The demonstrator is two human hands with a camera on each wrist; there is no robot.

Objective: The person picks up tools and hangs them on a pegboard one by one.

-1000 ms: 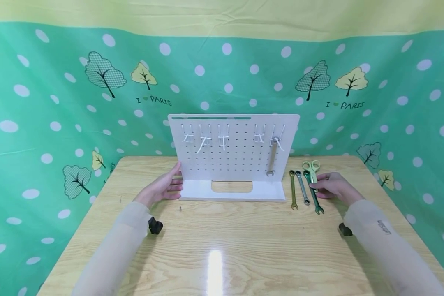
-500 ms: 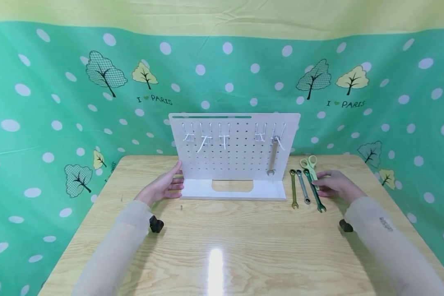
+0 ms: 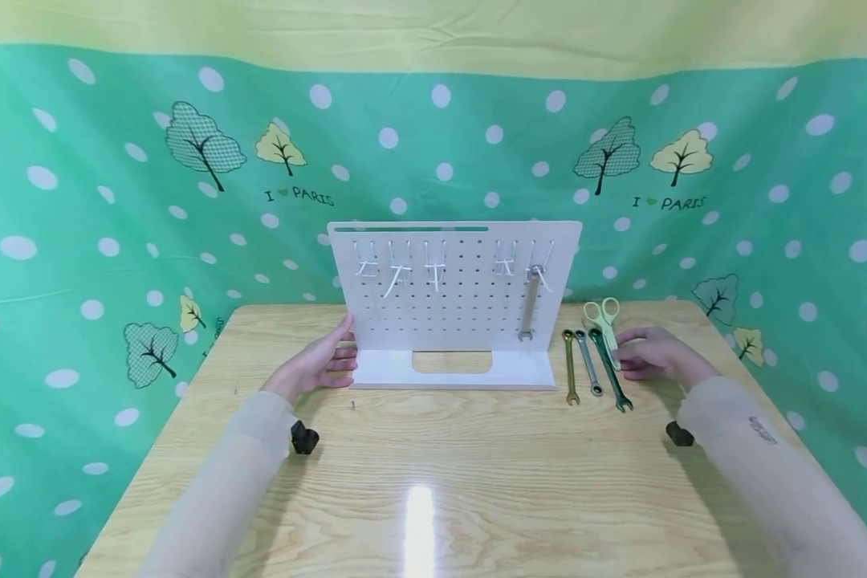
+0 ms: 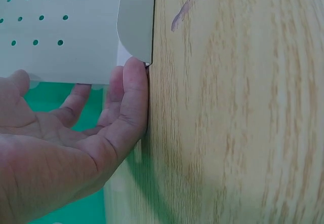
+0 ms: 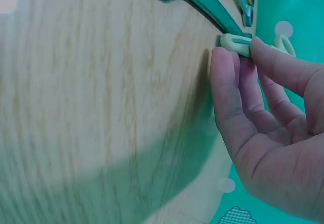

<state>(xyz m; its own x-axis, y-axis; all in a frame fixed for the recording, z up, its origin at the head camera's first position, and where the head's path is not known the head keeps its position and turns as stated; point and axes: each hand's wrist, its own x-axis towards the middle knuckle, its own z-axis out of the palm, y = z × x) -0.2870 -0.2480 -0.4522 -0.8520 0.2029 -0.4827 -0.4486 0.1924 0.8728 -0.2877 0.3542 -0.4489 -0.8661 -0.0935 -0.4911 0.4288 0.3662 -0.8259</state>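
Note:
In the head view my left hand point(image 3: 321, 366) is at the left side of a white pegboard point(image 3: 448, 309) standing on a flat base. The left wrist view shows its fingers point(image 4: 134, 89) touching the board's edge, loosely bent. My right hand point(image 3: 653, 356) pinches pale green scissors point(image 3: 605, 325) by the blade end, between thumb and fingers. Their handle loops point to the back of the table. Directly left of the scissors lies a green wrench point(image 3: 611, 373), also seen in the right wrist view. A silver wrench point(image 3: 589, 365) and a gold-coloured wrench point(image 3: 570, 368) lie further left.
Several white hooks point(image 3: 399, 271) stick out from the board's upper part. One wrench point(image 3: 531, 305) hangs from the rightmost hook. The wooden table point(image 3: 376, 474) meets a green dotted curtain point(image 3: 444, 152) at the back and sides.
The scissors have turned and shifted slightly, their loops tilting toward the back, while my right hand pinches them. My left hand stays at the board's edge.

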